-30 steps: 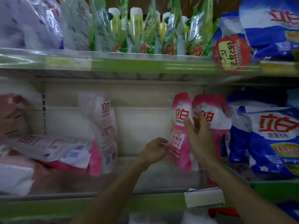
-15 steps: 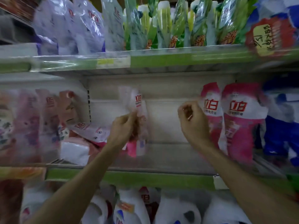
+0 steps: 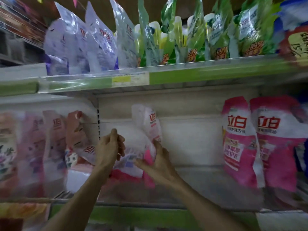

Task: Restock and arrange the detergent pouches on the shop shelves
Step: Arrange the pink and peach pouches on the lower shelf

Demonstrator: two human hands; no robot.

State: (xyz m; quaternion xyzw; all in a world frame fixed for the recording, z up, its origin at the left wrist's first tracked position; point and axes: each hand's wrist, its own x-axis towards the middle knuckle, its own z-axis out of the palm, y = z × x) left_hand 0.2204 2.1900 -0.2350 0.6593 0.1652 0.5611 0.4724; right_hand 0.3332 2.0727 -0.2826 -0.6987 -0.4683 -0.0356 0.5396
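The white metal middle shelf is holding blurred peach and pink pouches at its left and two upright bright pink plastic detergent pouches at its right. Between them, a pale white-and-pink plastic pouch is standing upright. The left hand is curling round its left side and the right hand is pinching its lower corner. Bare shelf floor is lying open from there to the pink pair.

Arms raised, left hand curled, right hand cupped

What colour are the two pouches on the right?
The pouches are pink and white; head view.
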